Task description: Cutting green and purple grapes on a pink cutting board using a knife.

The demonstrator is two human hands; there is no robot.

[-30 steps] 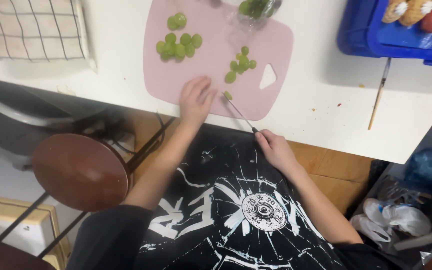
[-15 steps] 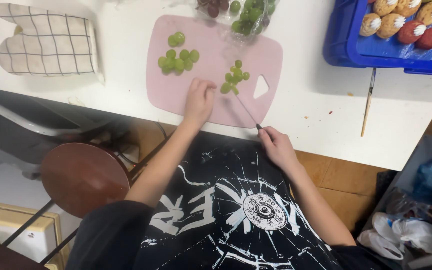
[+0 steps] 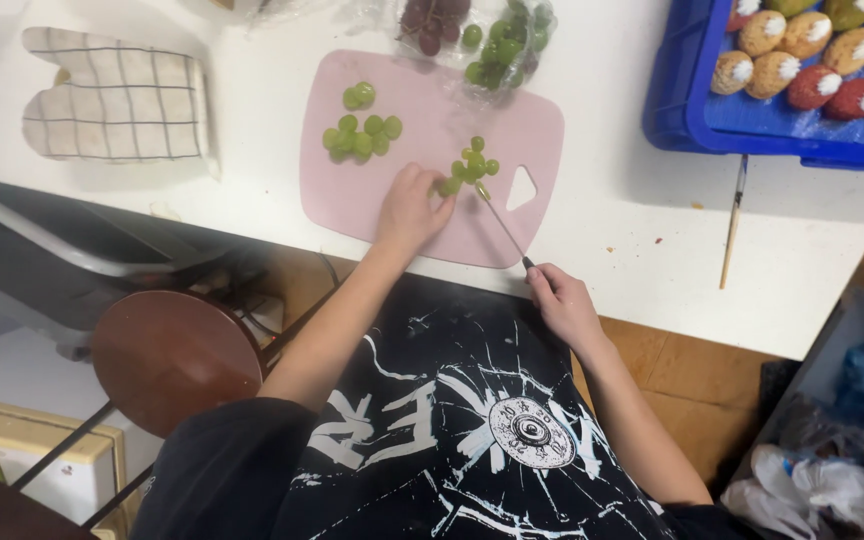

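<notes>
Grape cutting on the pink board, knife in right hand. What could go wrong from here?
1. The left hand pins a grape right beside the knife tip; a slip could likely nick a finger.
2. The cutting board sits close to the table front edge, so a push might shift it or send round grapes off it.
3. The right hand grips the knife by the handle's far end, which probably gives weaker blade control.

A white bench [image 3: 602, 240] stands over wooden flooring [image 3: 692, 370]; a round brown stool [image 3: 177, 355] sits beside what seems a dark cabinet [image 3: 42, 260].
</notes>
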